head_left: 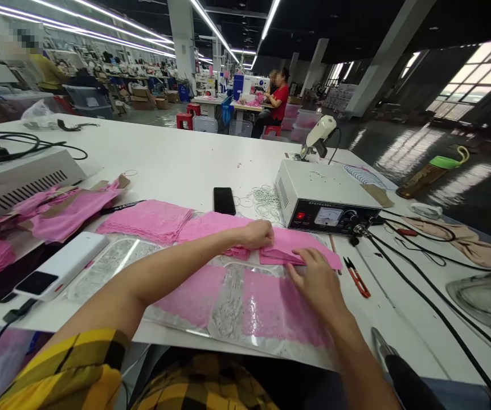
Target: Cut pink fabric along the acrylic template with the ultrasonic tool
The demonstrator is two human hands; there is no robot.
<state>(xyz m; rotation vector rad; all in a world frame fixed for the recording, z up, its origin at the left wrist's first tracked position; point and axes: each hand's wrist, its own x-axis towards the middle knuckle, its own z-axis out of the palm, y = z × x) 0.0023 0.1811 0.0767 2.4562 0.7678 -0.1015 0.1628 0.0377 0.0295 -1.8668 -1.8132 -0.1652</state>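
Note:
My left hand (257,234) is closed, its curled fingers pinching the left end of a pink fabric piece (290,244) on the right-hand stack. My right hand (317,280) rests at that stack's front edge, fingers spread over the cloth and thumb apart; the fingertips are partly hidden. Left of my hands lie a middle stack of pink fabric (211,226), partly behind my left forearm, and a left stack (149,221). In front, pink panels (266,302) show on a shiny, clear-looking sheet (226,302) along the table edge.
A control box with a dial (328,199) stands behind the right stack, cables running right. Orange-handled thread snips (357,278), a phone (224,200), tangled thread (266,200) and a white power bank (61,266) lie around. A co-worker in red (279,99) sits beyond the white table (164,154).

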